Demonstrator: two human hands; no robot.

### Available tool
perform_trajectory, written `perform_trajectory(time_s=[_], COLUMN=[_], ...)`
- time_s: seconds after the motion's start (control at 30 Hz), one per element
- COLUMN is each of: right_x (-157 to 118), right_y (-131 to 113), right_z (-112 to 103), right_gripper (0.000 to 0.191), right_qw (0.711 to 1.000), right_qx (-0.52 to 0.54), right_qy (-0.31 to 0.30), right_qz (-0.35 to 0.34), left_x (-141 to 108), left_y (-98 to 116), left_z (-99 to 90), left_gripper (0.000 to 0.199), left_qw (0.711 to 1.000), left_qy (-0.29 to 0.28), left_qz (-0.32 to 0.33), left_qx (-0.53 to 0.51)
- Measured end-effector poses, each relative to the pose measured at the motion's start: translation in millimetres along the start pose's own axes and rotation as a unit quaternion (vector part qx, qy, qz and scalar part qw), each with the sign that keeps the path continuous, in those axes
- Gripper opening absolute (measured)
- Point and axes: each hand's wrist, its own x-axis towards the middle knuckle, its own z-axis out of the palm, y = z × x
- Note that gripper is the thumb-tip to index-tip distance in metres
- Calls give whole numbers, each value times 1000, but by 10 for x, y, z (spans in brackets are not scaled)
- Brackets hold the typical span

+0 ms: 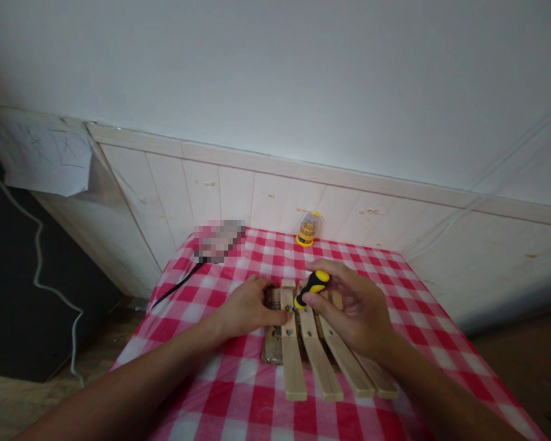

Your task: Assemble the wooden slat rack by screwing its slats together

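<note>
Several pale wooden slats lie side by side over a brown, plastic-wrapped block on the table. Screws show on the slats. My right hand grips a yellow and black screwdriver, tilted with its lower end near the two leftmost slats; its tip is too small to make out. My left hand is at the left edge of the wooden pieces, thumb on the leftmost slat and fingers curled around the far side of the block, partly hidden.
A red and white checked cloth covers the table. Near the wall stands a clear container with a yellow base. A pixelated object with a black strap lies at the back left. A white cable hangs at far left.
</note>
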Motion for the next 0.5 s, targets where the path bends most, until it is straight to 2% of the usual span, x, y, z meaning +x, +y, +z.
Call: perform_trajectory(time_s=[0.1, 0.23, 0.5], right_x=[2, -14, -21], right_y=[-74, -88, -38], right_z=[-22, -6, 16], right_gripper=[32, 28, 33], right_qw=[999, 998, 997], right_qx=[12, 10, 15], right_qy=[-30, -60, -66], right_qz=[-25, -17, -35], left_x=[21, 40, 45], left_y=[-33, -62, -79], left_z=[16, 28, 30], left_gripper=[66, 68, 67], left_qw=[1000, 1000, 999], left_qy=[4, 11, -16], left_qz=[9, 21, 21], left_qx=[-12, -11, -46])
